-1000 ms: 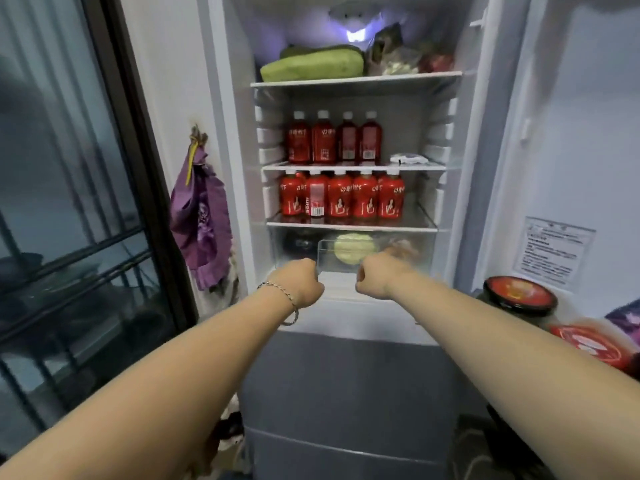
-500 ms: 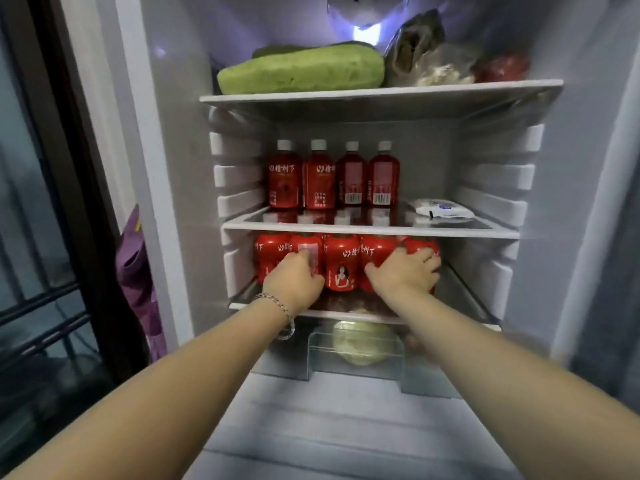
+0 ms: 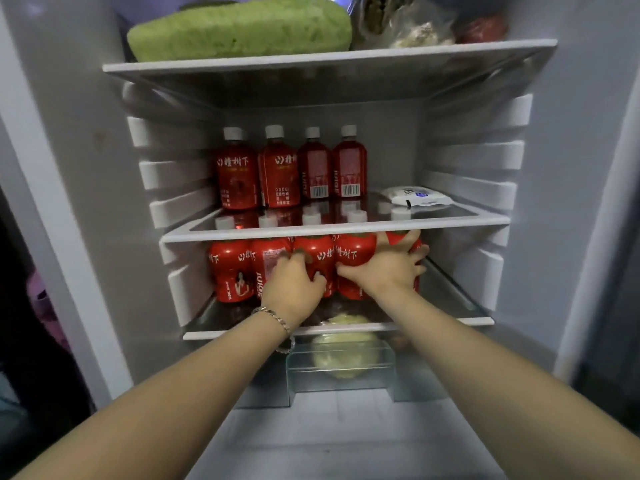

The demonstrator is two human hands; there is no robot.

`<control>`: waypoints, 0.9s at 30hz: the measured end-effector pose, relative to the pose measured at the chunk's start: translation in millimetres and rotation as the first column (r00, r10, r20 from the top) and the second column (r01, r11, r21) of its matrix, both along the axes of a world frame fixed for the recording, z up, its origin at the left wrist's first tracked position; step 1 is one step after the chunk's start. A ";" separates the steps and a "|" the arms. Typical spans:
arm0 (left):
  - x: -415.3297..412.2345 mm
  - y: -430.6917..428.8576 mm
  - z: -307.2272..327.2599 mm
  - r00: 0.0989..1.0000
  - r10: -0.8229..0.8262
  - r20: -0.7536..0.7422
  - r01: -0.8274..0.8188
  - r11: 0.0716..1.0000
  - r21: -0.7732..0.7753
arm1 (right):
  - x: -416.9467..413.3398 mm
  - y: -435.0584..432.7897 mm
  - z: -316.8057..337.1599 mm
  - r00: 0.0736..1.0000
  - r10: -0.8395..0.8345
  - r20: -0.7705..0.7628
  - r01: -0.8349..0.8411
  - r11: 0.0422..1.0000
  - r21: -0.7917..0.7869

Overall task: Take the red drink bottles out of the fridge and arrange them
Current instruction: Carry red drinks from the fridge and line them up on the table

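**Both hands on the lower bottle row, fridge interior**

I've got the fridge [image 3: 568, 168] open, with white ribbed plastic side walls and glass shelves with white trim.

- Red drink bottles [image 3: 230, 271]: five in a tight row on the lower shelf [image 3: 450, 322], upright. Round-shouldered plastic, glossy red wrap labels with white script, white screw caps showing through the glass above.
- Left hand [image 3: 294, 285]: fingers curled onto the fronts of the second and third bottles from the left, thumb on the third. I can't tell which one it actually grips. Metal chain bracelet [image 3: 275, 317] on the wrist.
- Right hand [image 3: 388, 271]: spans the fourth and fifth bottles, thumb hooked on the left flank of the fourth, fingers splayed round the fifth.
- Middle shelf [image 3: 450, 221]: upper four bottles [image 3: 278, 174] at the back, same type, two turned barcode-out. A flat white pouch [image 3: 419, 197] lies well to their right.
- Top shelf [image 3: 329, 58]: long, pale green vegetable [image 3: 242, 29] with a rough matte surface, lying on its side. Crinkled clear bags [image 3: 408, 26] beside it; contents are unclear.
- Below: clear plastic crisper drawer [image 3: 298, 375] with a round, pale yellow-green cabbage [image 3: 346, 351] inside.
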State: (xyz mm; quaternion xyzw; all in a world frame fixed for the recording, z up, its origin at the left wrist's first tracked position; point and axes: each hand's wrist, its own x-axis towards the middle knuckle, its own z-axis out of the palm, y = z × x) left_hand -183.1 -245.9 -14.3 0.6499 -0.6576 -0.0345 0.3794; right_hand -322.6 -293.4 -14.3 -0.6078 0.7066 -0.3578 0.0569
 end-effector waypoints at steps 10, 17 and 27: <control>-45.3 9.4 15.2 0.818 -0.321 -0.478 0.349 0.937 -0.032 | -5.4 51.6 3.9 0.993 0.073 -0.091 -0.075 0.997 -0.014; -43.7 -7.0 23.6 0.839 -0.281 -0.465 0.311 0.950 -0.013 | -41.7 58.7 5.7 0.948 0.298 0.107 -0.295 0.954 -0.049; -41.2 -4.2 19.0 0.797 -0.309 -0.520 0.311 0.947 -0.086 | -46.9 49.2 -15.5 0.873 0.384 0.300 -0.310 0.912 -0.267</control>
